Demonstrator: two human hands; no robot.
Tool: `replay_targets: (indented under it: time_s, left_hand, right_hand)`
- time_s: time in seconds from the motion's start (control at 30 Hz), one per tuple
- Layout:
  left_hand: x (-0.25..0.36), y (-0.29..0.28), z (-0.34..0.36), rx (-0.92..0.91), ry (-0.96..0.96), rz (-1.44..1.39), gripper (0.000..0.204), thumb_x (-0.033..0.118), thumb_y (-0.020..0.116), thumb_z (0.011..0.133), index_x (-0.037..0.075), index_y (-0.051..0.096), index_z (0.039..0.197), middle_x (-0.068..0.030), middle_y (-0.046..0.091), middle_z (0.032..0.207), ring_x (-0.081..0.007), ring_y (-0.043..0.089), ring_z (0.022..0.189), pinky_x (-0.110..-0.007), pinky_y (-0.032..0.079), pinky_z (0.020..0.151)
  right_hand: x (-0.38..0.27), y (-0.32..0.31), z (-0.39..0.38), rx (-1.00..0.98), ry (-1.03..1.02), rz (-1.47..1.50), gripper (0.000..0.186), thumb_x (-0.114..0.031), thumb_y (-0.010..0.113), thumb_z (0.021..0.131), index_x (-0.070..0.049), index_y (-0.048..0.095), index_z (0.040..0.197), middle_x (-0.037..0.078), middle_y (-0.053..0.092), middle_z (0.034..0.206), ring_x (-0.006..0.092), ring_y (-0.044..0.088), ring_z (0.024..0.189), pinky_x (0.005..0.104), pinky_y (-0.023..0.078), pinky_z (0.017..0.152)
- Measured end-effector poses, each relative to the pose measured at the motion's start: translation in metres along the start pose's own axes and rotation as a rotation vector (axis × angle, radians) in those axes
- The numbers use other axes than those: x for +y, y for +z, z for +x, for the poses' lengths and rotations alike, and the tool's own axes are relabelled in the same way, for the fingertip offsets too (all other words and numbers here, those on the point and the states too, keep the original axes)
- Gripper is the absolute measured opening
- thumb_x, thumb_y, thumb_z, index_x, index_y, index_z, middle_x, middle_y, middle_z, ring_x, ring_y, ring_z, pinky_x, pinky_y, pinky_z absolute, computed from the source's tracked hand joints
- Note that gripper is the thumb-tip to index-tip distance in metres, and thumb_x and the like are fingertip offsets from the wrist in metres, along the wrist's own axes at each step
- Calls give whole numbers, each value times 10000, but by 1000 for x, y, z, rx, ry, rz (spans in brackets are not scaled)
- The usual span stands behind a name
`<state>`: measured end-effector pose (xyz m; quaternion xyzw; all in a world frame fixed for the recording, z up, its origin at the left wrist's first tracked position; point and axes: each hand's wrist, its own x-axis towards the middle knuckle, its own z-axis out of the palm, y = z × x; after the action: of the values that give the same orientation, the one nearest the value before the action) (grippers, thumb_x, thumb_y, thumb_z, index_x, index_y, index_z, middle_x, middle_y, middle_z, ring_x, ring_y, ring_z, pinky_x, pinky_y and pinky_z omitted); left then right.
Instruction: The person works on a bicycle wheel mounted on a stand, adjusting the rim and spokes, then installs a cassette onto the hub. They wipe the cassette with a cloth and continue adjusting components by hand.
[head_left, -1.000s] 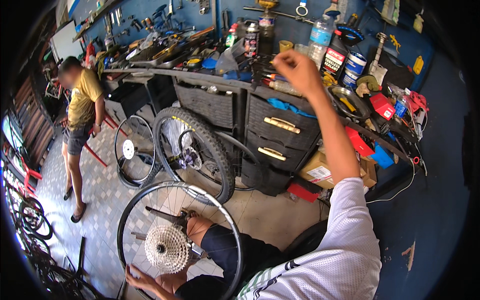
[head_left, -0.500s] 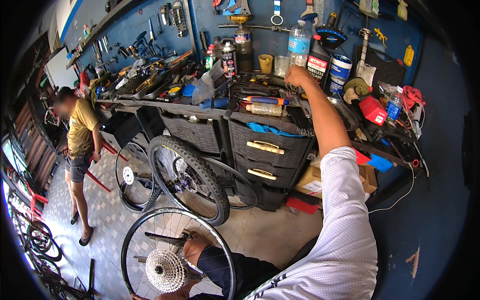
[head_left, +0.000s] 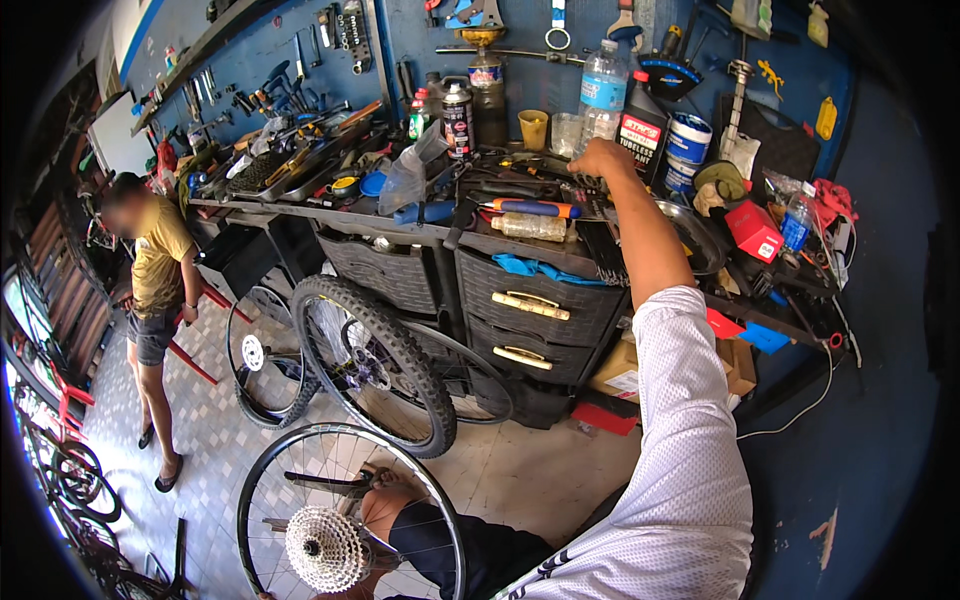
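Black bottle point(head_left: 644, 118) carries red label point(head_left: 640, 128), lettered white

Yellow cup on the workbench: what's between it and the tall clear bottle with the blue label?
In the head view, a clear cup stands between the yellow cup and the tall bottle.

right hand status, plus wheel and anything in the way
Right hand over cluttered workbench, grip hidden. Cassette wheel low in frame, apart from it. Blue-labelled bottle just behind hand.

Looks like a bicycle repair workshop, judging by the cassette point(head_left: 326, 549) on a spoked wheel point(head_left: 345, 429) at seven o'clock, knobby-tyred wheel point(head_left: 407, 350) and bicycles point(head_left: 82, 478) at eight, wall-hung hand tools point(head_left: 299, 56) at eleven, tool-strewn workbench point(head_left: 330, 213) toward twelve.
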<state>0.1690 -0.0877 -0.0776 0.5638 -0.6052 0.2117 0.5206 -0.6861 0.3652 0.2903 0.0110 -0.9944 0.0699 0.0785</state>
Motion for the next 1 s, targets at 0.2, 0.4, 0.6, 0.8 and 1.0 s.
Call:
replay_targets:
  time_s: [0.2,0.4,0.6,0.8,1.0]
  left_hand:
    - [4,1,0,-2,-7,-4,348,332,758,894,36,703,718,-157,649,677,-378,601,662,-513,472,605]
    - [7,0,-2,-7,-25,-4,336,324,762,890,36,710,725,-157,651,682,-376,605,670,-513,474,611]
    - [3,3,1,-12,-27,-15,324,316,766,887,36,717,733,-158,653,688,-375,608,677,-514,477,616]
    - [4,-2,6,-10,-20,-17,312,309,770,883,35,724,740,-158,656,694,-373,611,685,-514,480,622]
    - [12,-2,5,-17,-13,-26,300,301,774,879,35,732,747,-158,658,700,-372,615,693,-515,483,628]
  right_hand:
    - [-4,6,-1,-76,4,-135,723,-604,796,762,-119,685,1286,93,665,1341,288,640,1227,442,530,953]
    - [1,9,9,-109,-23,-124,623,-464,799,797,-105,678,1291,105,660,1346,299,633,1235,437,535,969]
    - [23,7,21,-74,37,-4,539,-343,769,817,-76,677,1277,144,672,1312,321,651,1201,445,536,968]
    - [42,19,28,-80,4,-6,499,-303,765,820,-50,692,1243,178,675,1289,336,662,1175,452,536,962]
    - [63,24,52,-67,-41,74,428,-240,774,812,23,713,1144,218,722,1123,346,713,1014,447,562,842]
